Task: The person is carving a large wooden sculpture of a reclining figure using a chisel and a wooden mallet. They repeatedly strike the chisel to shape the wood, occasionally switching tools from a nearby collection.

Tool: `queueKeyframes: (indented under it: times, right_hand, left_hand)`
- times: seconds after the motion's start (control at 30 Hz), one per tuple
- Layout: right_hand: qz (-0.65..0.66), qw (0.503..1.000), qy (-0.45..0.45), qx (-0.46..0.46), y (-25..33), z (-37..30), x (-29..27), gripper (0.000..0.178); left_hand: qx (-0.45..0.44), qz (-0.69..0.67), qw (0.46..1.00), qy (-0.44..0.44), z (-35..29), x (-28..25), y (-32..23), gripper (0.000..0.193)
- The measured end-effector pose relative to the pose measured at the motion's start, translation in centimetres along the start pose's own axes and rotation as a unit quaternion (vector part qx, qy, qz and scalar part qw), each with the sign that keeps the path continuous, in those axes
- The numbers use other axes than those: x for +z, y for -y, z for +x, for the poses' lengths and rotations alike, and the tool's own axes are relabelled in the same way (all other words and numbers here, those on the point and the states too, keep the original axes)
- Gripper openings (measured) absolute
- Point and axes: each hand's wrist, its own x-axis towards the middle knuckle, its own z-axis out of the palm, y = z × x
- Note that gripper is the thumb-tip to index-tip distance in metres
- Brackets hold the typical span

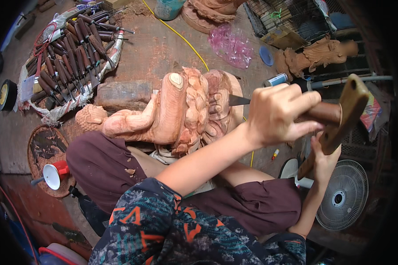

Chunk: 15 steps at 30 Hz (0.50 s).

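Note:
My left hand is closed around the dark wooden handle of a chisel. Its metal blade points left, with the tip at the lower end of a carved wooden statue; whether it touches the wood I cannot tell. The statue lies on its side across in front of my lap, its curly head to the left and its layered base to the right. In my right hand is a flat wooden mallet, held up at the butt of the chisel handle. Some of the right fingers are hidden behind it.
Many chisels lie on a white sack at the far left. A wooden block sits behind the statue. Nearby are a red-and-white cup, a round tray, a fan, pink plastic, another carved figure and a yellow cable.

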Motion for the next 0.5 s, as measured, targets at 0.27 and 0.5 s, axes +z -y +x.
queueKeyframes:
  times: [0.27, 0.5]
  right_hand:
    - [0.119, 0.990, -0.056, -0.054, 1.8, 0.2, 0.3, 0.065]
    - [-0.021, 0.999, -0.015, -0.020, 0.6, -0.4, -0.1, 0.048]
  left_hand:
    - [-0.083, -0.068, 0.993, -0.055, -0.2, 1.0, 1.6, 0.040]
    - [-0.094, -0.088, 0.991, -0.045, -0.2, 0.5, 1.8, 0.039]
